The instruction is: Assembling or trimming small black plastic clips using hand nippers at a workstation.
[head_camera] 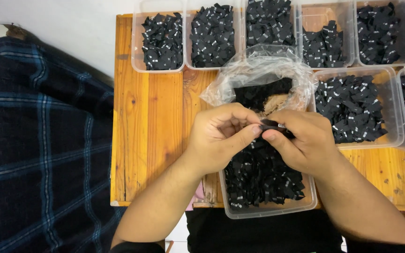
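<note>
Pinched between the thumb and fingers of the left hand (221,136) and the right hand (305,140): a small black label (273,124), held over the clear tub (268,211) of black labels at the worktop's (155,122) near edge. Both hands closed narrowly on that one label, fingertips touching. Just behind them, an open clear plastic bag (258,75) (more labels inside). Along the far edge, a row of clear tubs (162,42) filled with black labels; two more at the right edge. Off the left edge, dark plaid cloth (38,140).
</note>
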